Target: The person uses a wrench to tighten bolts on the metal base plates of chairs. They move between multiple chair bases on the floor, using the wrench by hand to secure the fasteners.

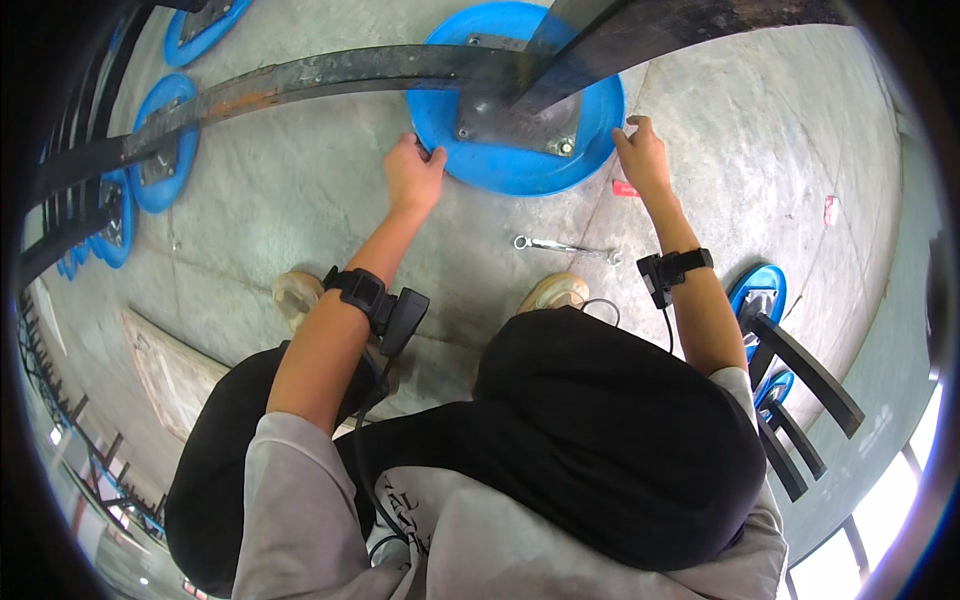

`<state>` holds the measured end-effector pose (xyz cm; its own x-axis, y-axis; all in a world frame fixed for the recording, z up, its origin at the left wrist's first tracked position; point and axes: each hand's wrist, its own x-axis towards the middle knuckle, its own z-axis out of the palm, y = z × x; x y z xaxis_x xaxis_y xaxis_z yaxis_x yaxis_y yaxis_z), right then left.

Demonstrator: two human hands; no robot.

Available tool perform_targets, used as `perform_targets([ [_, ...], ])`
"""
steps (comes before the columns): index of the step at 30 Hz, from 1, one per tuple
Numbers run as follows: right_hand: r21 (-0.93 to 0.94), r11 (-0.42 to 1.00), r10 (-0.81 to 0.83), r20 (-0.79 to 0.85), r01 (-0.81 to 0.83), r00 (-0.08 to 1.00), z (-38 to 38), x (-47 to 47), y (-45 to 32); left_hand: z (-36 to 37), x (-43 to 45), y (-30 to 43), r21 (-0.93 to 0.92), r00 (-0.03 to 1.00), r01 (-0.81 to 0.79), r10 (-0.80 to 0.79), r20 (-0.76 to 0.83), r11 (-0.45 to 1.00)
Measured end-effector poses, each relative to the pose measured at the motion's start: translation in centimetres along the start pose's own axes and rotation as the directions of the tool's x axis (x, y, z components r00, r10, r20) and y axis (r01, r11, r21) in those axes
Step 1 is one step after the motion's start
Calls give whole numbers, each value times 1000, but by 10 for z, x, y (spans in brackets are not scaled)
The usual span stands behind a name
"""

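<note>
A large blue round disc (517,176), apparently plastic, lies before me on the concrete floor. A square dark metal plate (517,131) sits at its middle, with a bright bolt head (566,148) at one corner. Black steel bars (360,67) rise from the plate towards me and hide part of the disc. My left hand (416,174) grips the rim at the near left, thumb on the edge. At the right side, my right hand (646,157) holds the rim between thumb and curled fingers. A combination wrench (566,247) lies on the floor between disc and shoes.
More blue discs on black steel frames stand at the left (161,191) and right (757,289). A red scrap (624,189) lies near my right wrist. A flat board (169,375) rests left of my knee. Cables hang from devices strapped to both forearms.
</note>
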<state>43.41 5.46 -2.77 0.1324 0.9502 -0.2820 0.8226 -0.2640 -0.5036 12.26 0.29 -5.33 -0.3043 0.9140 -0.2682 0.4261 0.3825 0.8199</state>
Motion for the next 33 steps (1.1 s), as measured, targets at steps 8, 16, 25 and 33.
perform_targets([
  [8,128,964,-216,-133,233,967,-3,-25,-7,2,-4,7,81,999,-29,32,-42,996],
  [16,448,894,-140,305,-12,942,-12,-50,-39,4,-6,8,94,996,-51,57,-63,994],
  [25,385,906,-309,316,176,897,12,-56,-79,3,-14,6,150,979,-98,122,-166,984],
  [33,333,853,-497,284,402,820,55,-36,-122,0,-31,-7,82,961,-155,169,-221,985],
])
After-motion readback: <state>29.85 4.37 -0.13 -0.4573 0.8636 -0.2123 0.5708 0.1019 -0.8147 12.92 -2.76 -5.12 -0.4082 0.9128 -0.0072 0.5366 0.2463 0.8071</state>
